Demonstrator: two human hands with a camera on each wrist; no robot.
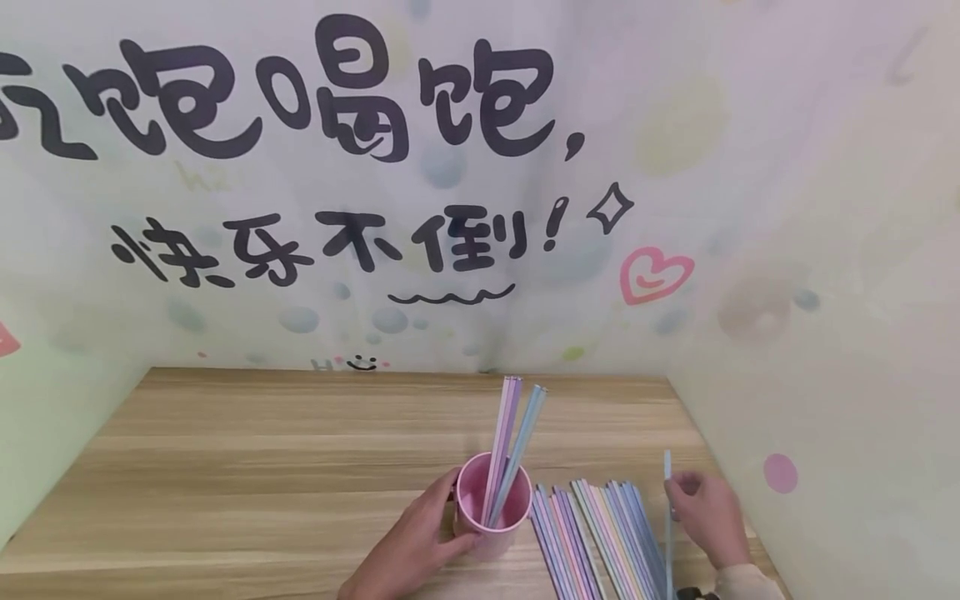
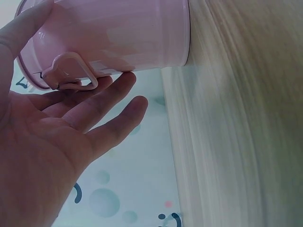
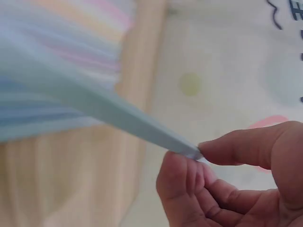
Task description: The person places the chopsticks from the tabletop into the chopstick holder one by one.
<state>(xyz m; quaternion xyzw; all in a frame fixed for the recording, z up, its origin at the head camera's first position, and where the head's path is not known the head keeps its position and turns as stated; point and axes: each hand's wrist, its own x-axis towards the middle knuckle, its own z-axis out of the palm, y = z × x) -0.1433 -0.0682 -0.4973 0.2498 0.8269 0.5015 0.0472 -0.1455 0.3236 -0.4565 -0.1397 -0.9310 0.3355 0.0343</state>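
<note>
A pink cup (image 1: 491, 542) stands upright on the table, with pink, purple and blue chopsticks (image 1: 504, 450) leaning in it. My left hand (image 1: 420, 542) holds the cup from its left side. In the left wrist view, the thumb lies along one side and fingertips (image 2: 127, 78) touch the wall near a small pink wire-like handle (image 2: 75, 71). Off to the right, my right hand (image 1: 705, 512) pinches a light blue chopstick (image 1: 667, 533) between thumb and fingers. Its gripped end shows in the right wrist view, where the chopstick (image 3: 118, 111) passes over the laid-out chopsticks.
Several pastel chopsticks (image 1: 622, 542) lie side by side on the wooden table (image 1: 262, 475) between the cup and my right hand. Behind the table rises a printed wall (image 1: 450, 333) with black lettering. Another pale wall (image 1: 847, 375) borders the right side.
</note>
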